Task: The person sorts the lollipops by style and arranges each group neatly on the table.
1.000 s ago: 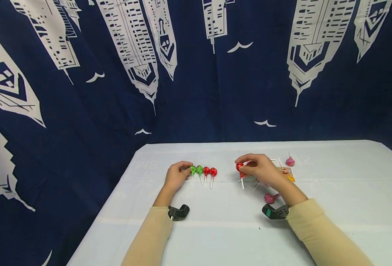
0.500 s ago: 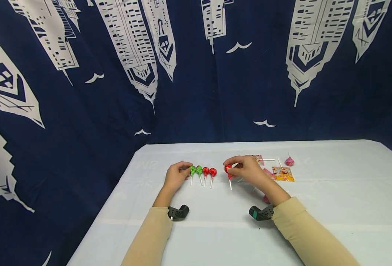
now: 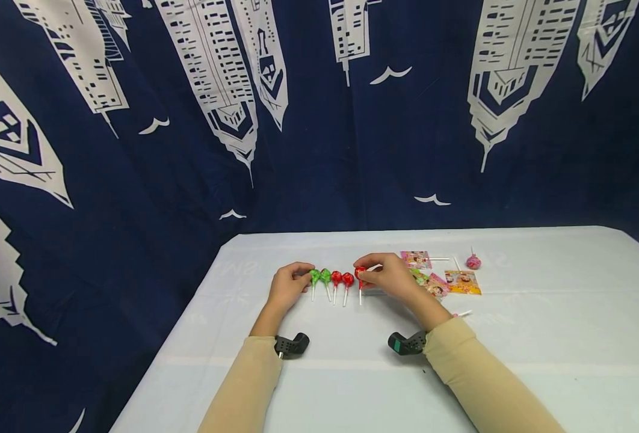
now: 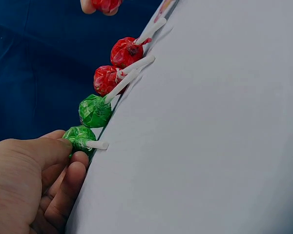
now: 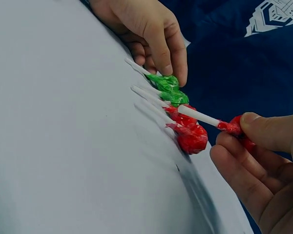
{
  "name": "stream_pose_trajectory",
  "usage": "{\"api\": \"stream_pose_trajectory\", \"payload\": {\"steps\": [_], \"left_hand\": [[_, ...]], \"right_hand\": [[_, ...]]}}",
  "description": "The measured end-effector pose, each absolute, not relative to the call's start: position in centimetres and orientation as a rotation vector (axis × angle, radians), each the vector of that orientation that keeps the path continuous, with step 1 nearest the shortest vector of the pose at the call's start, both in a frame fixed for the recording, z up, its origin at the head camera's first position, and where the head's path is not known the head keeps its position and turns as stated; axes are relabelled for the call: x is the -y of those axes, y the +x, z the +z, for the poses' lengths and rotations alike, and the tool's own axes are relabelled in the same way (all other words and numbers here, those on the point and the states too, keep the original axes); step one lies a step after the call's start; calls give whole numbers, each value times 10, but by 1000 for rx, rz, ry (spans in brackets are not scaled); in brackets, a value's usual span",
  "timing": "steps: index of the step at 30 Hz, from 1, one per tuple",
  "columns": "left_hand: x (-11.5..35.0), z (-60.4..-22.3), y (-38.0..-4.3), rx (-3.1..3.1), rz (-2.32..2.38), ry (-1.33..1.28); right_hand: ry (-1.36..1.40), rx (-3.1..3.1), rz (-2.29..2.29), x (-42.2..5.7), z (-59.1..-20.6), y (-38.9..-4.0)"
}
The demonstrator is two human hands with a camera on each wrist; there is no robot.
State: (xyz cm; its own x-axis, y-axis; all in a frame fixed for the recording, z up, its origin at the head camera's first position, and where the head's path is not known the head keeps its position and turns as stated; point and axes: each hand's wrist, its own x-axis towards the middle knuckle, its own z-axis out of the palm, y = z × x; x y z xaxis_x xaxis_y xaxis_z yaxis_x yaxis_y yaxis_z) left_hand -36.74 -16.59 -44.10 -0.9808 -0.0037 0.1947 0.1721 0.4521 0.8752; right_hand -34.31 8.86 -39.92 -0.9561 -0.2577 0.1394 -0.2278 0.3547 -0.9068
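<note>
In the head view, two green and two red wrapped lollipops lie side by side in a row, sticks toward the person. My left hand [image 3: 287,287] pinches the wrapped head of the leftmost green lollipop [image 4: 78,138] between thumb and fingers. Beside it lies the second green lollipop [image 4: 95,111], then a red lollipop [image 3: 336,278] and another red lollipop [image 3: 348,279]. Just right of the row, my right hand [image 3: 391,278] holds a third red lollipop [image 5: 230,127] by its head. Its white stick points toward the row in the right wrist view.
Right of my right hand lie a pink packet [image 3: 416,259], a second pink packet [image 3: 437,286] and an orange packet [image 3: 463,282]. A pink lollipop [image 3: 473,262] lies farther back. Behind the white table [image 3: 352,373] hangs a dark blue printed cloth [image 3: 319,180].
My right hand has moved left with the red lollipop, up close to the row's right end. Packets it covered now show. The left hand stays in place on the green lollipop.
</note>
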Motion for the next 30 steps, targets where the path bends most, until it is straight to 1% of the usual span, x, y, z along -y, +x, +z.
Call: {"api": "stream_pose_trajectory", "payload": {"steps": [12,23,30], "left_hand": [[163,-440,-367,2527,-1541,-157],[166,-441,-368,2527,-1552,-144],[166,-442,-368,2532,-1553,-155]], "right_hand": [[-455,-2686,-1604,-88,-407,-343],[-420,-2693,-1598,-86,-418,-346],[-442,-2800,-1491,-85,-424,-345]]}}
